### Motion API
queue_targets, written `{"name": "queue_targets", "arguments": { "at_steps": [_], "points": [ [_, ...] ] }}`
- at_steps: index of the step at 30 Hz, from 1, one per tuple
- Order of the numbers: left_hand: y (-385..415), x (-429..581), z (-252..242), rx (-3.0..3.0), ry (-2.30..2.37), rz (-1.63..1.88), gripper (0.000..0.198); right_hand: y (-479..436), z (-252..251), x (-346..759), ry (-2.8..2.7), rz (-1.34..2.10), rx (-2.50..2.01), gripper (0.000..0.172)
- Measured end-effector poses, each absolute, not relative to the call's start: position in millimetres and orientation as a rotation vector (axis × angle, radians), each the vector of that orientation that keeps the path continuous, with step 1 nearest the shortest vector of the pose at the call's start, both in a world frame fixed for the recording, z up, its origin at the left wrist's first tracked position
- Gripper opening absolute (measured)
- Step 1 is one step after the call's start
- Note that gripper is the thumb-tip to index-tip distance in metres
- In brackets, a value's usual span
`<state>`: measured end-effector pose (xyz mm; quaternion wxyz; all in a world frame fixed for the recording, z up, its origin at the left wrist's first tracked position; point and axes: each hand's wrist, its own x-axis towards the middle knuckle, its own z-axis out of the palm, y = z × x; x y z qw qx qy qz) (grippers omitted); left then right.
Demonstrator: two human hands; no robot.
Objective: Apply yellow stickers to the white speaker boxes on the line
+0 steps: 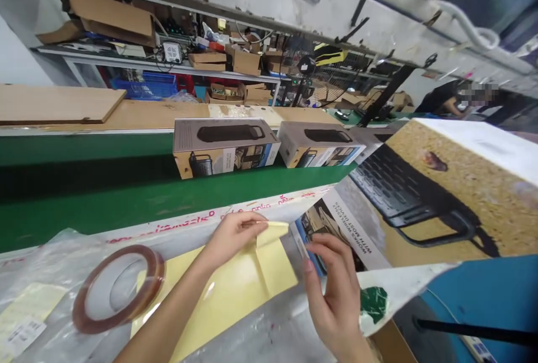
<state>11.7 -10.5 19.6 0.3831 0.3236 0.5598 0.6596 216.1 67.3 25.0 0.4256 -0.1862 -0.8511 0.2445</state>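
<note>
My left hand (233,234) pinches the folded-up corner of a pale yellow backing sheet (235,290) that lies on clear plastic on the bench. My right hand (332,290) is just right of the sheet, thumb and fingers closed on a small thin strip I cannot make out, next to the end of a large printed speaker box (441,195) lying on its side. A roll of brown tape (117,290) lies flat to the left of my left forearm.
Two more speaker boxes (225,147) (319,144) stand on the green conveyor belt (84,195) beyond the bench edge. A label sheet (25,324) lies at the lower left. Shelves with cardboard boxes (210,60) fill the background; another person (458,99) sits far right.
</note>
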Motion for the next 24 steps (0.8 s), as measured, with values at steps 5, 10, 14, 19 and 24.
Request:
{"name": "queue_targets", "arguments": {
  "at_steps": [5, 10, 14, 19, 24],
  "points": [
    [-28.6, 29.5, 66.7, 1.283, 1.499, 1.353, 0.022, 71.1, 66.0, 196.8, -2.225, 0.705, -0.325, 0.021],
    [-33.9, 32.7, 75.0, 1.391, 1.570, 1.341, 0.025, 70.7, 72.9, 194.1, -2.200, 0.851, -0.366, 0.014],
    [-37.5, 32.1, 77.8, 1.523, 1.626, 1.277, 0.023, 71.5, 82.6, 200.9, -2.305, 0.737, -0.269, 0.017],
    [-44.7, 37.6, 86.1, 1.708, 1.721, 1.145, 0.022, 73.6, 97.0, 207.2, -2.432, 0.721, -0.190, 0.015],
    [-44.5, 41.2, 78.1, 1.711, 1.756, 1.105, 0.026, 75.1, 87.2, 206.9, -2.570, 0.366, -0.050, 0.011]
  ]
}}
